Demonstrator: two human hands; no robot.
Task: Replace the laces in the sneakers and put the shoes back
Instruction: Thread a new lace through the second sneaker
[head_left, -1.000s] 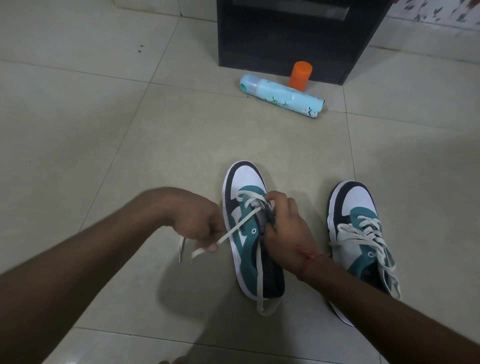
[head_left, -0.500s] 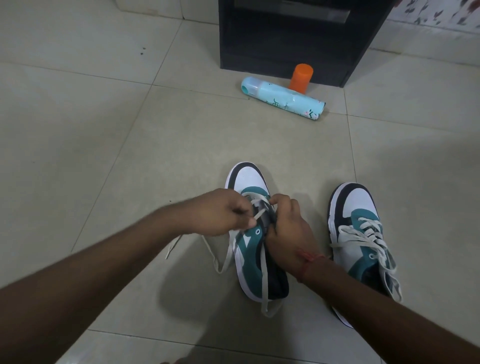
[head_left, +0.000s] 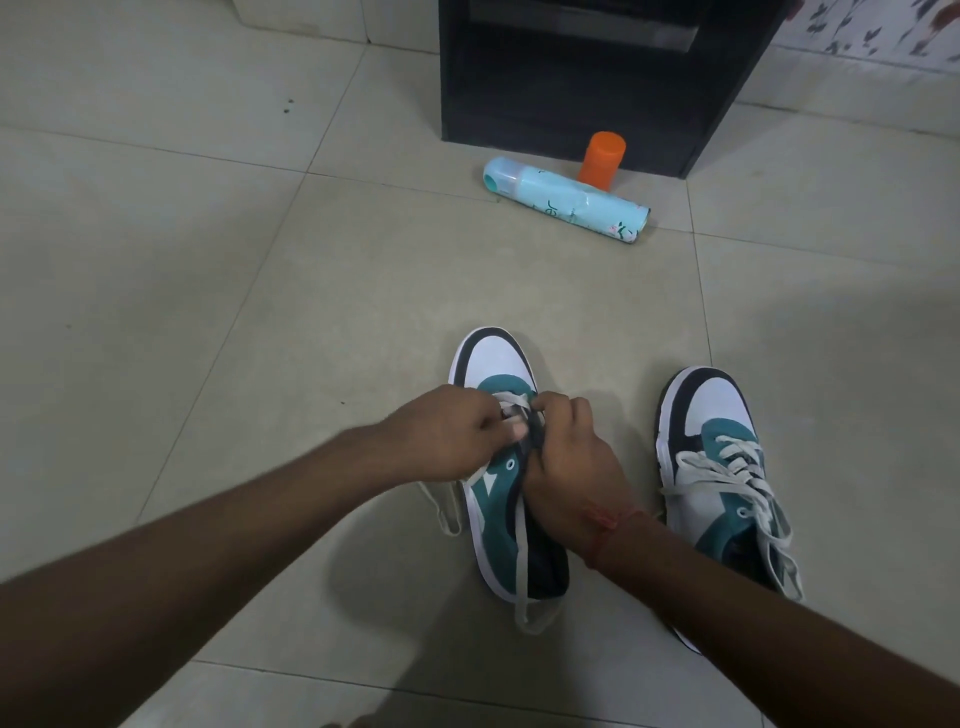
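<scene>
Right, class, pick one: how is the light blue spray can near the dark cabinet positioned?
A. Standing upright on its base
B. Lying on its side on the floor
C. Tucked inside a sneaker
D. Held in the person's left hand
B: the light blue spray can lies lengthwise on the tiled floor, just in front of the upright orange cap.

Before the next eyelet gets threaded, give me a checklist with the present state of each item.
1. Left hand pinches the lace at the eyelets: ok.
2. Right hand steadies the left shoe at the tongue: ok.
3. Shoe flat on the floor: ok.
4. Lace tip lined up with the eyelet: cannot tell, fingers hide it.
5. Left shoe fully laced: not ok, loose lace trails beside and behind it.
6. Right shoe laced: ok, though its ends hang untied.
</scene>
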